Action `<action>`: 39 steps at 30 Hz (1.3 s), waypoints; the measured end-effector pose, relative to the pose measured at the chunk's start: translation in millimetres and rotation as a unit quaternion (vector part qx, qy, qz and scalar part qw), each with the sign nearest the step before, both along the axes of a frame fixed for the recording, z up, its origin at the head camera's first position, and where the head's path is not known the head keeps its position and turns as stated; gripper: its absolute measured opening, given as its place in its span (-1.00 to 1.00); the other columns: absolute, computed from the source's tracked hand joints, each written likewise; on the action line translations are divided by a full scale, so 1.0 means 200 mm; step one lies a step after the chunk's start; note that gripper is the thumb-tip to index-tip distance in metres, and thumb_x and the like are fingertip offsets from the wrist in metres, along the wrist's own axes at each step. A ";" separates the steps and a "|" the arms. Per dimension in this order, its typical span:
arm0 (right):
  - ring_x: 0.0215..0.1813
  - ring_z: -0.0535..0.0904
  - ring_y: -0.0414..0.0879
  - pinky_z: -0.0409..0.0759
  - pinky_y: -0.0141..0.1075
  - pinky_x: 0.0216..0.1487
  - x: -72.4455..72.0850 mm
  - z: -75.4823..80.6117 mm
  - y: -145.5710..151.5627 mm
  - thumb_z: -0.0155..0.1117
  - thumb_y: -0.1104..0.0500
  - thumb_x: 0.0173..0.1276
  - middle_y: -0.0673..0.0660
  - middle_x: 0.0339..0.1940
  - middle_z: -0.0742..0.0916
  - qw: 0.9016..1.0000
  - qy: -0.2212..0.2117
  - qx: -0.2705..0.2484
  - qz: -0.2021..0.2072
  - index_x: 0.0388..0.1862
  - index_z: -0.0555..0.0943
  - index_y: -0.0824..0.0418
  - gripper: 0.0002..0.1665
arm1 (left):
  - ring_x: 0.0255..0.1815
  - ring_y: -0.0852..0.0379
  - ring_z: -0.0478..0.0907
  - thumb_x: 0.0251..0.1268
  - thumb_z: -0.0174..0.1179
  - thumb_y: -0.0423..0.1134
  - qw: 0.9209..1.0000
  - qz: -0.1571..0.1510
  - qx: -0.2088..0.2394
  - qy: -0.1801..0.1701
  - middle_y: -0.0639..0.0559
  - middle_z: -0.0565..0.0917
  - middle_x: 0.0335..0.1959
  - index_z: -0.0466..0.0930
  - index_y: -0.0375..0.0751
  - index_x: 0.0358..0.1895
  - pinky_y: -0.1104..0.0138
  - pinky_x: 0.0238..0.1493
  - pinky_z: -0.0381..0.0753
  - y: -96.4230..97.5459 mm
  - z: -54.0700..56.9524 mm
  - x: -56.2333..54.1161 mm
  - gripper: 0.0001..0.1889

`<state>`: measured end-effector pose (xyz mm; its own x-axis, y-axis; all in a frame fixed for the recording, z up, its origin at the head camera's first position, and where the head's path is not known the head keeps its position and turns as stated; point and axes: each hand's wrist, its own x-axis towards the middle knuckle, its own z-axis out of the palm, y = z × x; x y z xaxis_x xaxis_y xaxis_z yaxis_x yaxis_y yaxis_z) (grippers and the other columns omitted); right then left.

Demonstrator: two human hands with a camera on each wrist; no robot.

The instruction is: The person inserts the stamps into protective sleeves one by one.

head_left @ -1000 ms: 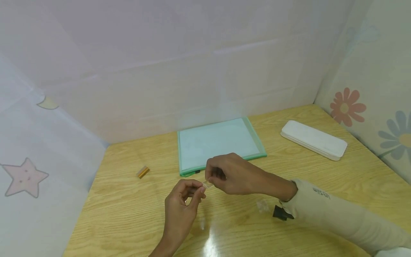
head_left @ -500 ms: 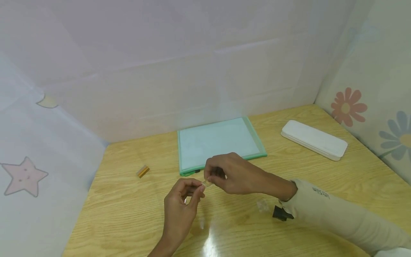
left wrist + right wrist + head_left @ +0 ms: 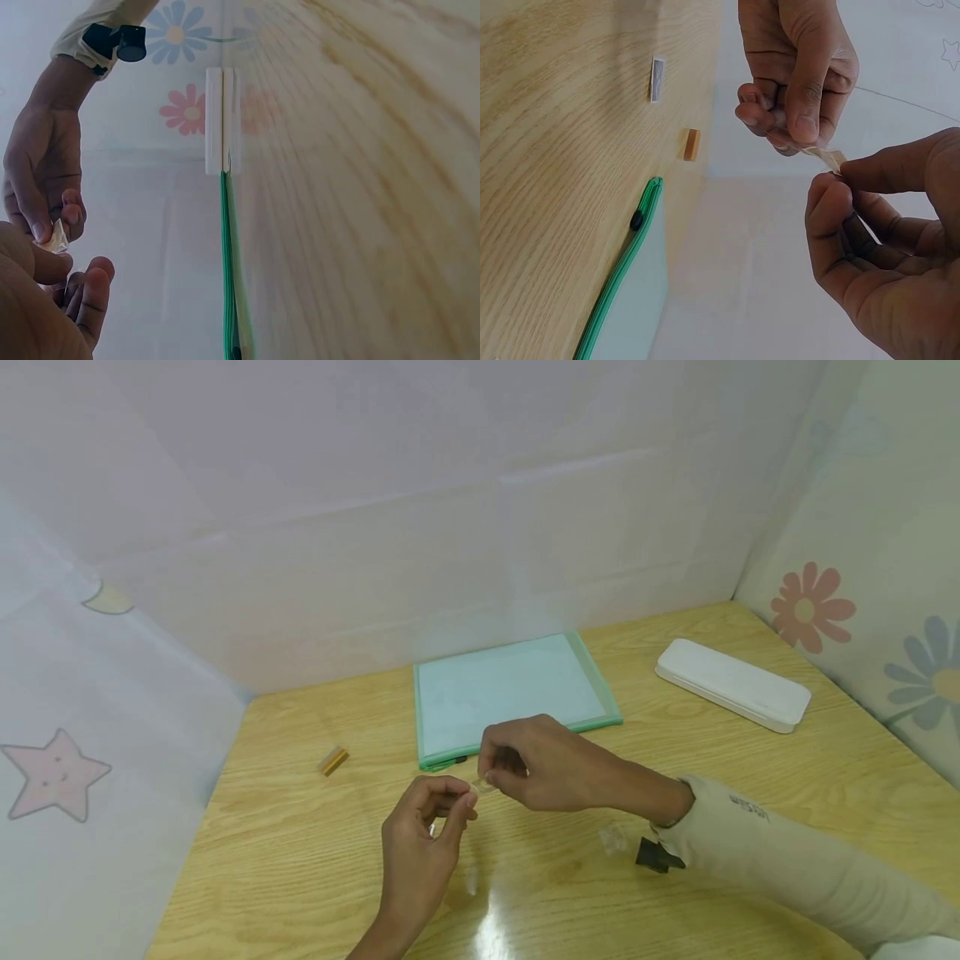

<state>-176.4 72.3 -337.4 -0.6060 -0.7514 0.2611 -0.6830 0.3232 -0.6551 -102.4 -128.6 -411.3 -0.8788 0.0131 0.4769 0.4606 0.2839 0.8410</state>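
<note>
Over the table, both hands hold a small piece of clear, wrinkled plastic wrapper [image 3: 825,156] with a pale beige part. My left hand [image 3: 423,843] pinches one end between thumb and index finger. From the other side, the thumb and index finger of my right hand [image 3: 543,768] pinch it too. In the left wrist view the wrapper [image 3: 56,238] shows between the two sets of fingertips. What, if anything, lies inside it is too small to tell. The hands are just in front of a green-edged zip folder [image 3: 517,693], which lies flat.
A white oblong case [image 3: 733,685] lies at the back right. To the left is a small orange, brown and pale block [image 3: 333,761]. Crumpled clear plastic [image 3: 612,839] lies near my right sleeve. The right wrist view shows a small white-edged strip [image 3: 657,79] on the table.
Both hands stay nearly in place, pinching the wrapper. The left fingertips have shifted very slightly left, and the wrapper's angle between the fingers differs a little.
</note>
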 end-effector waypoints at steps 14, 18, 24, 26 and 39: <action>-0.50 0.46 -0.32 0.53 -0.44 -0.46 0.01 -0.02 -0.02 0.27 0.22 0.46 -0.19 -0.46 0.59 0.999 0.045 -0.001 -0.004 -0.25 0.62 0.04 -0.92 | -0.37 0.08 0.69 0.35 0.31 -0.37 1.000 0.004 -0.010 0.004 0.03 0.66 -0.20 0.58 -0.19 -0.08 0.31 -0.25 0.71 0.01 0.01 0.01 -0.85; -0.51 0.41 -0.34 0.50 -0.44 -0.47 0.01 -0.03 -0.02 0.26 0.23 0.46 -0.18 -0.47 0.56 0.998 0.059 0.000 -0.007 -0.29 0.61 0.04 -0.89 | -0.37 0.07 0.69 0.33 0.32 -0.38 1.000 0.005 -0.009 0.014 0.01 0.66 -0.19 0.58 -0.19 -0.08 0.31 -0.25 0.72 0.01 0.01 0.01 -0.83; -0.50 0.37 -0.35 0.47 -0.45 -0.47 0.01 -0.02 -0.03 0.26 0.26 0.44 -0.17 -0.48 0.52 0.996 0.089 0.005 -0.003 -0.34 0.58 0.04 -0.85 | -0.37 0.08 0.69 0.33 0.32 -0.37 1.000 0.006 -0.009 0.009 0.03 0.66 -0.20 0.58 -0.17 -0.08 0.32 -0.25 0.71 0.02 0.00 0.00 -0.83; -0.49 0.37 -0.34 0.46 -0.45 -0.47 0.01 -0.02 -0.03 0.25 0.29 0.42 -0.16 -0.48 0.52 0.995 0.102 0.007 -0.002 -0.35 0.57 0.04 -0.83 | -0.37 0.09 0.69 0.34 0.32 -0.37 1.000 0.005 -0.010 0.007 0.03 0.66 -0.20 0.58 -0.18 -0.08 0.31 -0.25 0.72 0.02 0.00 0.00 -0.84; -0.47 0.35 -0.33 0.44 -0.46 -0.47 0.02 -0.02 -0.04 0.26 0.29 0.42 -0.15 -0.49 0.50 0.993 0.119 0.007 0.000 -0.37 0.57 0.05 -0.83 | -0.37 0.06 0.68 0.35 0.31 -0.39 1.000 0.000 -0.011 0.006 -0.01 0.65 -0.21 0.58 -0.18 -0.07 0.31 -0.26 0.71 0.01 0.00 0.01 -0.83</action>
<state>-173.2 64.0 -341.4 -0.5291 -0.7558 0.3858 -0.8173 0.3317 -0.4711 -100.4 -126.2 -411.4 -0.8735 0.0240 0.4863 0.4699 0.3030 0.8291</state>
